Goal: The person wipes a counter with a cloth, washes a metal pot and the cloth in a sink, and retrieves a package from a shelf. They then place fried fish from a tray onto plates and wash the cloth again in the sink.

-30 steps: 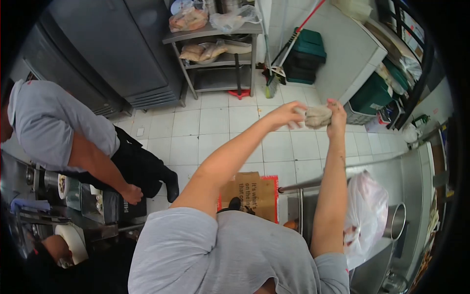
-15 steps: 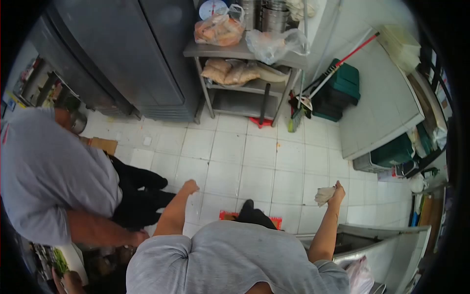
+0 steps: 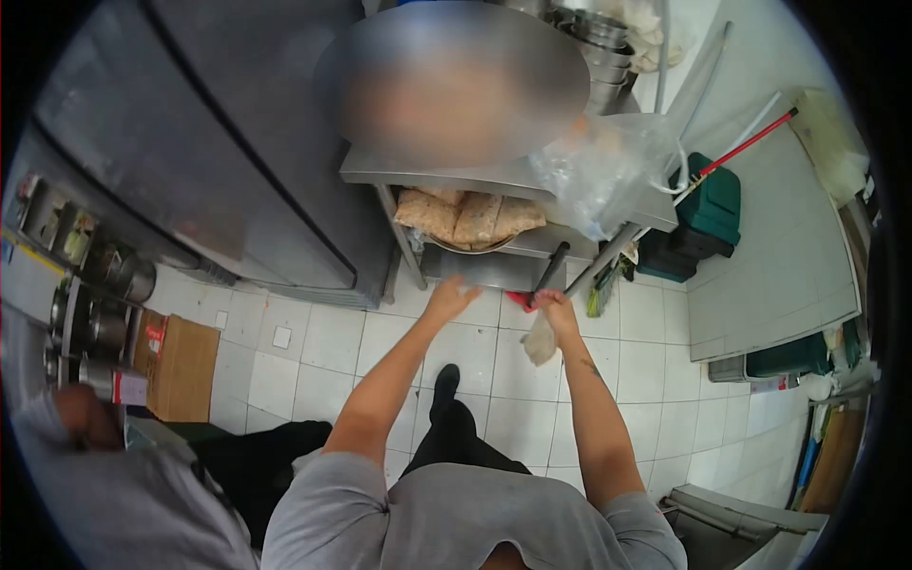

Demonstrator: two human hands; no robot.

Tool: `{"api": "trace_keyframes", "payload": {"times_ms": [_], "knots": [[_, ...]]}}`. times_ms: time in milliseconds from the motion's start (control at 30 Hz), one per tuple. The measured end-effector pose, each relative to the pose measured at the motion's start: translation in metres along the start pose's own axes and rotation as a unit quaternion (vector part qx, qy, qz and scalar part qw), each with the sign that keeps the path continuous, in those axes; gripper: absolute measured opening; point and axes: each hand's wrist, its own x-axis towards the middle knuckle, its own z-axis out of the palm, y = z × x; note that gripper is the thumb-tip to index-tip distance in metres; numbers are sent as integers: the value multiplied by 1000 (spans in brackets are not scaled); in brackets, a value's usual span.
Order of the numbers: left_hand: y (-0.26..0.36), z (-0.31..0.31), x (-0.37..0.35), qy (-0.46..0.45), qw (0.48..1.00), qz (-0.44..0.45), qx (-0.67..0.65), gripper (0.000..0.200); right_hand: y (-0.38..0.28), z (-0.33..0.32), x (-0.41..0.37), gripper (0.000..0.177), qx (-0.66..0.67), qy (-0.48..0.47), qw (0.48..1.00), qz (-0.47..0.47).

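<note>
Right hand: grip closed around the top of one pale, crumpled cloth, fist knuckles-forward, arm stretched straight out from the shoulder. The cloth hangs limp below the fist, its long axis running from the grip down toward the white tiled floor, loose end lowest, touching nothing else. Left hand: grip open and holding nothing, fingers spread and pointing ahead, arm likewise extended, level with the right and near it but not touching. Both hands lie just before the lower shelf of one steel rack, which carries what look like three wrapped flat packs. One clear plastic bag sits on the rack's top surface. To the right: one red-handled broom and two green crates. Far left: one cardboard box and one co-worker's hand.
</note>
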Motion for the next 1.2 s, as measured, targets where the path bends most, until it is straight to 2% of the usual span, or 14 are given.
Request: {"api": "trace_keyframes", "payload": {"times_ms": [67, 100, 200, 233, 300, 400, 500, 600, 700, 800, 900, 1000, 1100, 1200], "knots": [[13, 1, 85, 54, 998, 26, 31, 70, 28, 23, 69, 16, 46, 43, 998, -7], [17, 5, 121, 82, 995, 17, 46, 70, 12, 38, 86, 32, 51, 95, 994, 23], [56, -18, 186, -99, 975, -72, 187, 68, 2, 58, 146, 46, 86, 154, 984, -2], [38, -2, 215, -65, 978, -37, 195, 68, 1, 63, 164, 49, 94, 139, 985, -39], [16, 16, 261, -74, 979, -30, 189, 68, -2, 71, 196, 54, 111, 107, 981, -115], [2, 19, 290, -78, 986, -32, 146, 68, 2, 78, 214, 49, -41, 119, 982, -144], [-8, 10, 299, -52, 994, -32, 91, 68, 7, 76, 221, 40, -168, 171, 951, -194], [-16, 1, 299, -23, 999, -15, 28, 69, 5, 78, 219, 35, -122, 183, 935, -278], [-17, 12, 289, -12, 997, 74, -9, 69, -30, 81, 199, 38, 12, 176, 953, -246], [-19, 8, 273, -99, 983, 145, 44, 70, -37, 80, 180, 51, 15, 125, 973, -196], [9, -56, 243, -238, 916, 130, 296, 64, -10, 75, 149, 66, -247, 215, 935, -137], [-59, -25, 250, -91, 821, 208, 523, 56, 47, 95, 148, 72, 48, 144, 988, 42], [-30, -17, 250, -136, 809, 180, 542, 40, 47, 114, 161, 66, 123, 103, 986, -39], [-40, -7, 255, -150, 868, 179, 437, 24, 38, 114, 169, 61, 208, 128, 969, 22]]}}
